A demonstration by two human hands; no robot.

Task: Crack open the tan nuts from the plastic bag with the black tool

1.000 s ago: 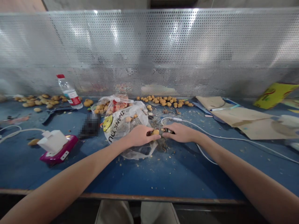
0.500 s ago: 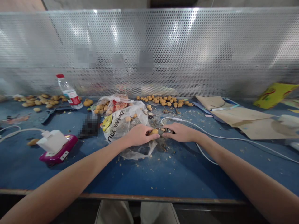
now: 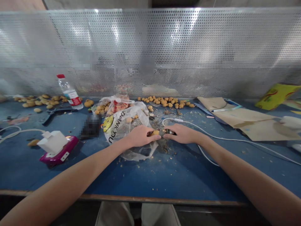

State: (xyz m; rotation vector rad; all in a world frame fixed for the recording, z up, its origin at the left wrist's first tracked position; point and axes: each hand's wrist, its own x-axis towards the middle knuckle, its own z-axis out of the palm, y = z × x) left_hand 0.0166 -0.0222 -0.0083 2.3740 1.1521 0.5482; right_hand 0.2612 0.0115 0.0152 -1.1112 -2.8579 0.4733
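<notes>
Near the middle of the blue table, my left hand (image 3: 141,135) is closed around a small round yellow-brown fruit (image 3: 155,133), its lower half hidden by the thumb. Just right of it, my right hand (image 3: 180,133) grips a small dark tool (image 3: 170,131) with a shiny part; most of it is hidden in the fingers, so its kind is unclear. The tool's tip is close to the fruit, but I cannot tell whether they touch. Behind and under my left hand lies a clear plastic bag (image 3: 122,127) printed THANK YOU. Bits of stem and debris (image 3: 166,147) lie below both hands.
More such fruits (image 3: 164,102) line the mesh panel (image 3: 164,47); another pile (image 3: 42,102) is at left by a red-capped bottle (image 3: 71,94). A purple power strip (image 3: 60,155) with white plug sits left. A white cable (image 3: 225,138) runs right, past brown paper (image 3: 249,121).
</notes>
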